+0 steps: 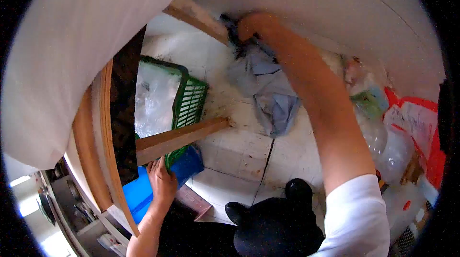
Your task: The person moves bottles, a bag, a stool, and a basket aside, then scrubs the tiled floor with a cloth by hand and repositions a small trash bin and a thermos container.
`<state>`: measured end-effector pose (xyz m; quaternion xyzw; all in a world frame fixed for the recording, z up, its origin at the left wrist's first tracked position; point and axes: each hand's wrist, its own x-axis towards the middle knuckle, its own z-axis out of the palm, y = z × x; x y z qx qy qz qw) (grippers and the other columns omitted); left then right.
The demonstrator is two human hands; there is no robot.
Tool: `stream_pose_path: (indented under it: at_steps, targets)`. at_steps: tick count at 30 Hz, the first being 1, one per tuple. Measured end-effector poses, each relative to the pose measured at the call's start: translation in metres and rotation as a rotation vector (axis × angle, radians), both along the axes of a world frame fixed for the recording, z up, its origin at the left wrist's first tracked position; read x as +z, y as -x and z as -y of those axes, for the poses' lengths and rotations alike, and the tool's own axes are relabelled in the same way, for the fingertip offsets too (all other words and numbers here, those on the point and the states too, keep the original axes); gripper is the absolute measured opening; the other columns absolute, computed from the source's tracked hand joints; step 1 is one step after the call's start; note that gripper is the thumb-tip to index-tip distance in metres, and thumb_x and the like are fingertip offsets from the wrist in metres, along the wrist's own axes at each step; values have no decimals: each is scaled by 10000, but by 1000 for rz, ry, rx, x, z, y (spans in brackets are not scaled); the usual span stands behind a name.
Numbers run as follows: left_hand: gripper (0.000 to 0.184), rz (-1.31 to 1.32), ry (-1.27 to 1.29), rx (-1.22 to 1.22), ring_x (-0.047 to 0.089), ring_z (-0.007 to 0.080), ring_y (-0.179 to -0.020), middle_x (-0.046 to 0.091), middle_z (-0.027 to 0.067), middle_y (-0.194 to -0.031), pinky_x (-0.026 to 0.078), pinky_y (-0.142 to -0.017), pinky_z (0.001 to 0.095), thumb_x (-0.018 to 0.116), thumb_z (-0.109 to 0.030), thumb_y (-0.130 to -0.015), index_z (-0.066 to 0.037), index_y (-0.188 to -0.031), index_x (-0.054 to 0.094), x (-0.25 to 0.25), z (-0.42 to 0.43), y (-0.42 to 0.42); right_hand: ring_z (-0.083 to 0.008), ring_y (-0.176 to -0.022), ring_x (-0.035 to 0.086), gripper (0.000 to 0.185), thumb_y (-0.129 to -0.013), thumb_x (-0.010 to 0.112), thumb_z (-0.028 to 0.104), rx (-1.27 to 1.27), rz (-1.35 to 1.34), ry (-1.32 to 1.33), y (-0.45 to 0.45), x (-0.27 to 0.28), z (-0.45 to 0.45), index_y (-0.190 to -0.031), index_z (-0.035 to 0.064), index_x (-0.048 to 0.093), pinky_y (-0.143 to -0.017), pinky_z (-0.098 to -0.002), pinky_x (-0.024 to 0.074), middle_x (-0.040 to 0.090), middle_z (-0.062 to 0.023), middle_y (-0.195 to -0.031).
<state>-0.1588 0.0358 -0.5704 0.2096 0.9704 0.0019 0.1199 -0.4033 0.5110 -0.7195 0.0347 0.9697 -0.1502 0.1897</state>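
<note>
My right hand [254, 24] reaches far under a cloth-draped wooden frame. Its fingers are closed at the top of a crumpled grey cloth [275, 108], beside a dark, blurred part. The cloth hangs down over the tiled floor. At lower left, my left hand [162, 180] has its fingers curled over a green edge that looks like part of the green plastic basket [190, 103]. Clear plastic lies inside this basket. A blue box or bin [189, 165] is right behind and beside the left hand. What the left fingertips touch is partly hidden.
A wooden beam [184, 138] crosses in front of the basket, and another [199, 17] runs above. Pale cloth [72, 60] hangs at left. Plastic bags [395, 146] and a red-edged bag [433, 156] lie at right. A pink box [194, 203] sits below the blue one.
</note>
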Motion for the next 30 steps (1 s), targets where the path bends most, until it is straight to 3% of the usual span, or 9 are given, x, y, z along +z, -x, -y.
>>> stream_pose_path:
  at_steps: [9, 15, 21, 25, 27, 29, 30]
  targets:
    - [623, 80, 6, -33, 563, 445, -1148, 615, 270, -1217, 378, -1065, 527, 611, 36, -707, 87, -1318, 501, -6, 20, 0, -392, -1096, 665, 464, -809, 686, 294, -10, 21, -60, -61, -9, 31, -1201, 47, 686, -893, -493, 546, 696, -213, -1165]
    - [614, 46, -124, 4, 544, 450, -1187, 599, 281, -1247, 414, -1054, 505, 583, 45, -722, 94, -1327, 492, -16, 20, -1, -399, -1053, 678, 398, -817, 656, 277, 35, -54, -6, -160, 7, -13, -1144, 59, 717, -869, -512, 547, 715, -205, -1118]
    - [642, 81, -4, -29, 568, 412, -1153, 622, 264, -1172, 366, -1083, 529, 628, 23, -712, 86, -1336, 490, -16, 25, 6, -425, -1044, 670, 621, -823, 705, 383, -82, -298, -117, -205, 58, -51, -1336, 58, 574, -846, -538, 550, 693, -248, -1122]
    - [657, 76, -3, -9, 569, 415, -1160, 623, 264, -1175, 361, -1093, 531, 630, 36, -717, 82, -1356, 481, -11, 19, 3, -442, -1077, 650, 734, -830, 723, 405, -20, -376, -251, -202, 2, -52, -1420, 41, 484, -830, -543, 558, 613, -276, -1267]
    - [666, 49, 0, -37, 561, 420, -1186, 624, 268, -1200, 344, -1112, 525, 623, 32, -727, 86, -1373, 470, -14, 23, 2, -452, -1096, 631, 714, -837, 720, 368, -131, -559, -385, -240, -24, 12, -1427, 45, 479, -820, -531, 564, 544, -265, -1361]
    - [658, 93, 13, -11, 559, 420, -1190, 627, 268, -1192, 337, -1118, 521, 619, 23, -735, 84, -1373, 472, -12, 22, 2, -455, -1113, 610, 683, -834, 719, 296, -222, -631, -283, -257, -53, 42, -1443, 98, 482, -816, -511, 569, 484, -229, -1428]
    - [655, 103, 10, 4, 558, 421, -1192, 629, 268, -1188, 334, -1121, 520, 618, 19, -738, 84, -1373, 472, -13, 20, 5, -447, -1092, 617, 655, -828, 700, 241, -213, -439, -170, -265, -49, 53, -1443, 145, 498, -817, -512, 567, 519, -220, -1370]
